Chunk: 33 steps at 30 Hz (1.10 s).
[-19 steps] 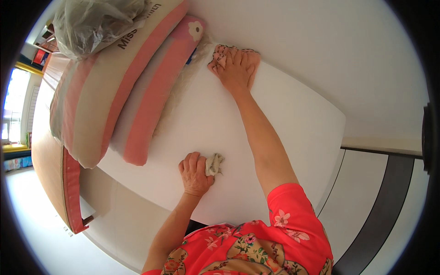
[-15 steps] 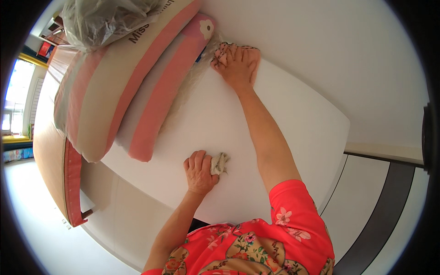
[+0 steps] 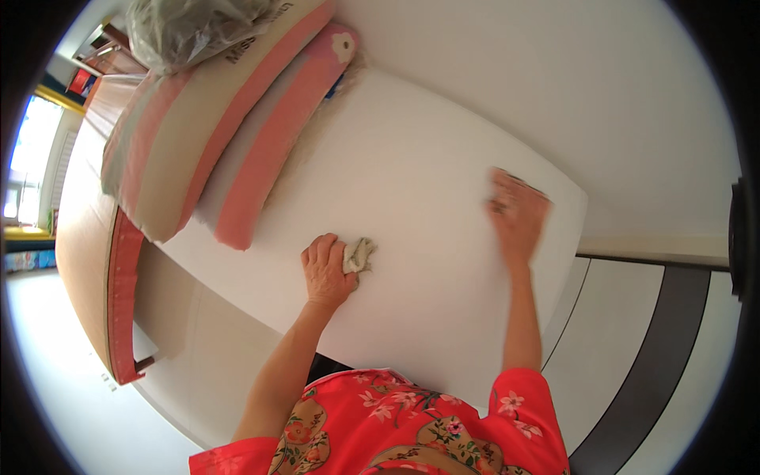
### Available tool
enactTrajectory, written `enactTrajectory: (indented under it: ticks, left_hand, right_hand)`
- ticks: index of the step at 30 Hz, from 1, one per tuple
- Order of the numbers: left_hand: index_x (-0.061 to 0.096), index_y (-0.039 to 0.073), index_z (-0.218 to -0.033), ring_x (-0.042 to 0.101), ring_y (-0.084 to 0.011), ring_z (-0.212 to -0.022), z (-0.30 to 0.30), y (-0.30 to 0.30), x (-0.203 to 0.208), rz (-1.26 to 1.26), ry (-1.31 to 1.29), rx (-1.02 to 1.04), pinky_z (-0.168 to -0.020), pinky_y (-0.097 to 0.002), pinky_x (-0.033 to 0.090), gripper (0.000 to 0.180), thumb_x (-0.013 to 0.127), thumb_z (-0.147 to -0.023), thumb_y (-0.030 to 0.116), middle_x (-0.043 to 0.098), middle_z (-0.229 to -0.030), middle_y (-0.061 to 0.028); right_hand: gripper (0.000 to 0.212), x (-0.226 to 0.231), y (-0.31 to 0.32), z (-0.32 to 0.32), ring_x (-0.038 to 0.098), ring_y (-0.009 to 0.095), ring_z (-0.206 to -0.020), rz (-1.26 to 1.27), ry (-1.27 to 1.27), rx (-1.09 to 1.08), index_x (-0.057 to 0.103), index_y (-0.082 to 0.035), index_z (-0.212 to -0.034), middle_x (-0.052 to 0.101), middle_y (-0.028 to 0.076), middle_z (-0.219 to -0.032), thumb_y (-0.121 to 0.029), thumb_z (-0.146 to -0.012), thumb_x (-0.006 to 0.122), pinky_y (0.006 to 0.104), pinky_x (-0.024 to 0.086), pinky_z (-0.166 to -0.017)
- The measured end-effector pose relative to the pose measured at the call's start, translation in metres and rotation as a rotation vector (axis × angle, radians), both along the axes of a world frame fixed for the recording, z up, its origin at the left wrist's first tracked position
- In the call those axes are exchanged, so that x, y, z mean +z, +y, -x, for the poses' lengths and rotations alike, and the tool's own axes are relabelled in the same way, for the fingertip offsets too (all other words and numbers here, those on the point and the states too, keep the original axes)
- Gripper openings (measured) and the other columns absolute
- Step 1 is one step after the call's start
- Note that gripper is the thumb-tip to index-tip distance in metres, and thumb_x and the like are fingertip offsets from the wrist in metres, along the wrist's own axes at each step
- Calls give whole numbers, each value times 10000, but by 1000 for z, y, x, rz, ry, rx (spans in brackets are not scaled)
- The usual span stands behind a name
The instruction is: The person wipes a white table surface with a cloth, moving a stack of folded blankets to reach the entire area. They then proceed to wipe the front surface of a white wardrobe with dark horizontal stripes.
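The left hand (image 3: 326,271) rests knuckles-up on the broad white foam mattress slab (image 3: 412,182), its fingers curled shut around a small crumpled beige cloth (image 3: 359,255) that pokes out on the thumb side and lies pressed against the white surface, a hold that suits rubbing the cloth along the slab. The right hand (image 3: 516,215) lies flat and open near the slab's far right edge, palm down with nothing in it, seemingly bracing the slab; it is blurred, so the exact spread of the fingers cannot be told. Against the slab's left side lean two pink and cream cushioned pads: a thick one (image 3: 170,138) on the outside and a thinner pink one (image 3: 277,142) between it and the slab. One crinkled clear plastic bag (image 3: 190,28) sits atop the thick pad. So there is one cloth, one slab, two pads and one bag.
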<state>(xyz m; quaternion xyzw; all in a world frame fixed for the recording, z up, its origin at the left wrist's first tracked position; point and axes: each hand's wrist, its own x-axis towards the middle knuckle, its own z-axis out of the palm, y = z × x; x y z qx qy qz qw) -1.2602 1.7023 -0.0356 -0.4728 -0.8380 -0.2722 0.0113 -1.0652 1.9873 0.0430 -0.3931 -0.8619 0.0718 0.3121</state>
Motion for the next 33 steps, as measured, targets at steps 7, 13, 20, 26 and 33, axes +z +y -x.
enactTrajectory:
  ticks: [7,13,20,26,33]
  left_hand:
    - [546,85,-1090,456,-305,-1179,-2,4,0,18,9,3,-952,-463,339,489,678,-623,146,479,-1217,-93]
    - [534,89,-1096,436,-298,-1201,-1,2,2,66,-19,-1,-958,-463,331,541,709,-590,164,461,-1234,-101]
    - [547,70,-1083,464,-324,-1167,-1,3,7,34,-48,-7,-946,-464,334,476,660,-633,172,479,-1222,-110]
    - [549,72,-1080,467,-316,-1167,-2,1,4,10,-50,-4,-951,-448,337,465,675,-649,189,482,-1222,-106]
    - [555,75,-1068,462,-310,-1170,-1,4,7,-12,-53,-18,-962,-446,337,450,670,-646,181,488,-1217,-103]
  right_hand:
    - [449,-90,61,-108,522,211,-1127,-198,-302,-567,502,-25,-1316,562,106,-1271,-213,-909,501,368,406,-959]
    - [470,-47,57,48,514,168,-1055,197,167,-55,444,109,-1296,583,105,-1222,-96,-890,562,345,461,-815]
    - [570,-86,32,206,267,286,-1374,107,-263,-97,452,-191,-1401,374,94,-1470,-461,-902,508,506,255,-1067]
    - [577,-76,-17,260,257,388,-1364,42,-348,132,479,-244,-1381,373,127,-1460,-439,-848,585,592,217,-1076]
    - [577,-78,-97,202,285,404,-1372,-3,-211,509,539,-224,-1325,365,152,-1476,-341,-780,688,633,189,-1073]
